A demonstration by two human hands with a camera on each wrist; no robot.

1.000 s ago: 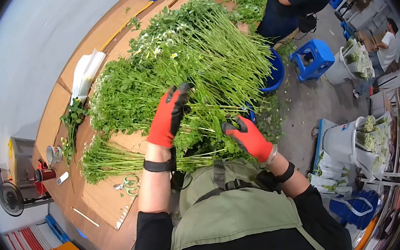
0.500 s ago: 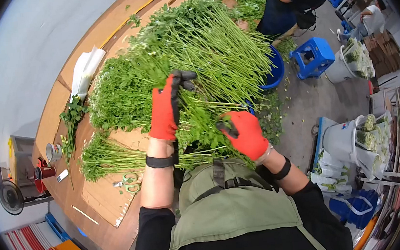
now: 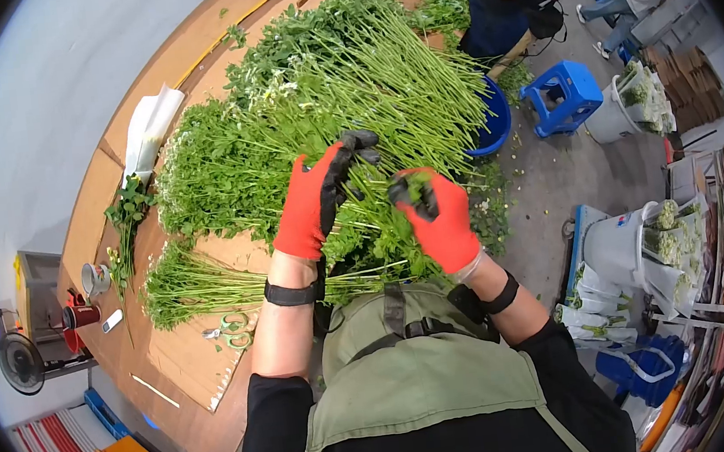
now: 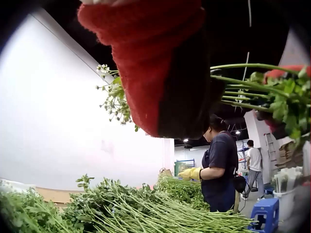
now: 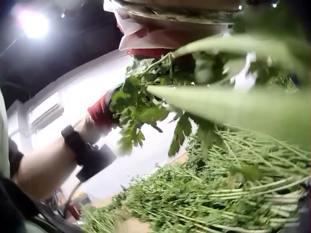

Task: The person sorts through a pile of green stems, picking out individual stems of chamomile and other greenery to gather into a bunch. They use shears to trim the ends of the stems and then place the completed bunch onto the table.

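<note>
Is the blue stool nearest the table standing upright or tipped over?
Upright: in the left wrist view, the blue stool has its seat on top and legs pointing down.

The person wears 2 red gloves (image 3: 308, 203) with black palms and fingers, 2 black wrist straps (image 3: 291, 293), black sleeves (image 3: 284, 411) and an olive green apron (image 3: 431, 382) crossed by a black buckled strap (image 3: 425, 326). A black box (image 5: 97, 162) with a cable (image 5: 71, 200) sits on the left strap.

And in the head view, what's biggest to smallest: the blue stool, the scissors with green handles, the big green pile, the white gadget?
1. Big green pile
2. Blue stool
3. Green-handled scissors
4. White gadget
</note>
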